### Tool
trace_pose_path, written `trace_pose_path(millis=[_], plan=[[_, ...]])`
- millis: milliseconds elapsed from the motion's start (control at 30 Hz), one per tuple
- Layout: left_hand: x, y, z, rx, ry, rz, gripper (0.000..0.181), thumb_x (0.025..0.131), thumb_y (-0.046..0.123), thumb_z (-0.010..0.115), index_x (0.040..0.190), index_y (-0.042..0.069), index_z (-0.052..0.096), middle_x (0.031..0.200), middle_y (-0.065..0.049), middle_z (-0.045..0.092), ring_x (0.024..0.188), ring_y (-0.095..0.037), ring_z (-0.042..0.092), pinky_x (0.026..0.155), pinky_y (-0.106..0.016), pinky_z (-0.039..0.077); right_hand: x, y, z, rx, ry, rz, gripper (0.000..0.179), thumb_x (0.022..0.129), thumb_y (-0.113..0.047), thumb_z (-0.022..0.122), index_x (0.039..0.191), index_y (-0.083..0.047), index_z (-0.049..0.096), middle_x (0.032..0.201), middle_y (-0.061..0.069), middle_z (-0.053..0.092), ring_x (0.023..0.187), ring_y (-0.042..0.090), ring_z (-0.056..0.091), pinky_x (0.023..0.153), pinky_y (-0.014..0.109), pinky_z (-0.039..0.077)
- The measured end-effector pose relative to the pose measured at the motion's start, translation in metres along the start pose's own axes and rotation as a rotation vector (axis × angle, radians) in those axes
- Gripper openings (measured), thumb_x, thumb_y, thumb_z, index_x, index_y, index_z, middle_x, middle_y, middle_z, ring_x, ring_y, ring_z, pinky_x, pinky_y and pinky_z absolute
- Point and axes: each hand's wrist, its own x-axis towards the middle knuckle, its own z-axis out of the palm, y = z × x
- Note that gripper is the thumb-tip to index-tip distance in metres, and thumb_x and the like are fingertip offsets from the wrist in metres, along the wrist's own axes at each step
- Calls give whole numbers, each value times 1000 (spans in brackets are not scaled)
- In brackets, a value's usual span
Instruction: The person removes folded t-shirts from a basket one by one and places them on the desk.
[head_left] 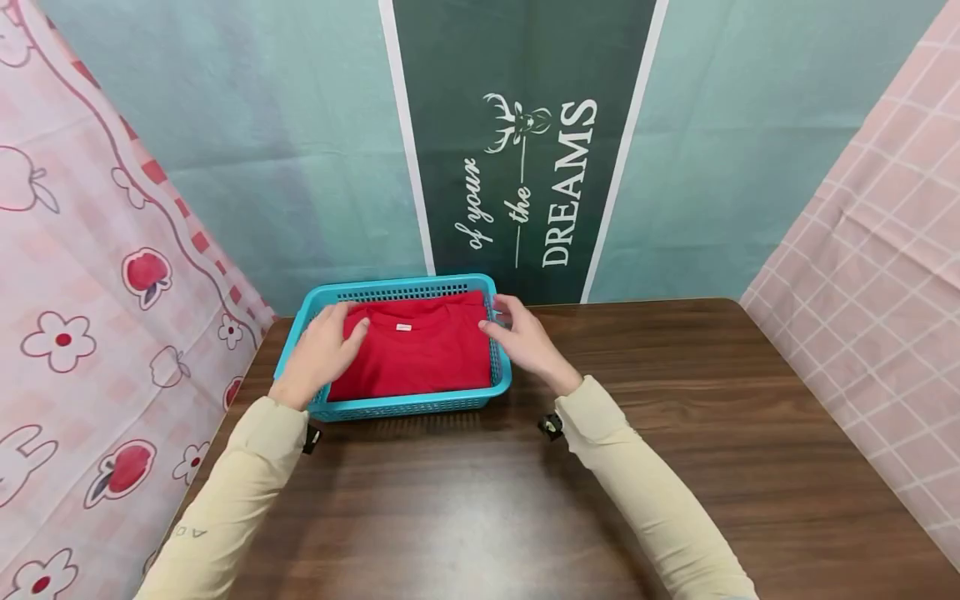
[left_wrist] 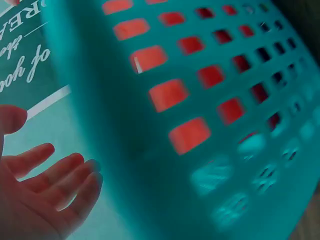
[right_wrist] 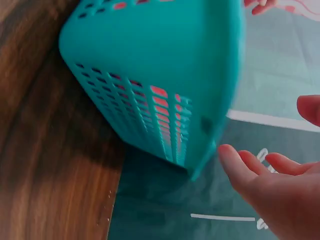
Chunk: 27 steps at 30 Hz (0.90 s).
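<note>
A blue plastic basket (head_left: 408,407) with a lattice of holes stands at the back left of the table. Inside it lies a folded red shirt (head_left: 420,354), its neckline and white label facing up. My left hand (head_left: 321,350) hovers over the basket's left side, fingers loosely bent and holding nothing. Over the right rim is my right hand (head_left: 522,335), its fingers apart and relaxed. In the left wrist view the left hand (left_wrist: 50,187) shows beside the rim, palm empty. The right wrist view has the right hand (right_wrist: 280,185) close to the rim; whether a fingertip touches it I cannot tell.
The basket rests on a brown wooden table (head_left: 637,467). Behind it hangs a green-blue cloth (head_left: 300,167) with white lettering and a deer head. A pink patterned curtain (head_left: 90,275) borders the left, and a pink checked cloth (head_left: 885,250) the right.
</note>
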Motion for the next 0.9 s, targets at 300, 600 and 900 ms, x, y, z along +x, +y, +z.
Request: trace_pose_path(millis=[300, 600, 900], plan=[[-3, -14, 21, 17, -16, -39, 64, 95, 36, 55, 145, 1, 34, 140, -24, 42, 122, -42, 45, 99, -60, 44, -3, 1, 32, -49, -30, -42, 71, 88, -25, 67, 146, -6, 32, 146, 14, 41, 133, 36, 43, 100, 49, 48], [-5, -30, 39, 12, -43, -131, 66, 94, 30, 57, 146, -1, 30, 139, -28, 38, 122, -44, 42, 98, -61, 43, -7, -4, 59, -172, 0, -48, 75, 86, -21, 68, 148, -3, 28, 149, 15, 34, 136, 32, 35, 100, 50, 48], [2, -39, 43, -69, -123, -254, 74, 96, 32, 53, 149, -4, 17, 142, -32, 29, 124, -47, 37, 99, -61, 42, -2, 1, 68, -285, 27, -36, 77, 88, -25, 67, 148, -1, 26, 154, 21, 25, 138, 37, 30, 102, 54, 45]])
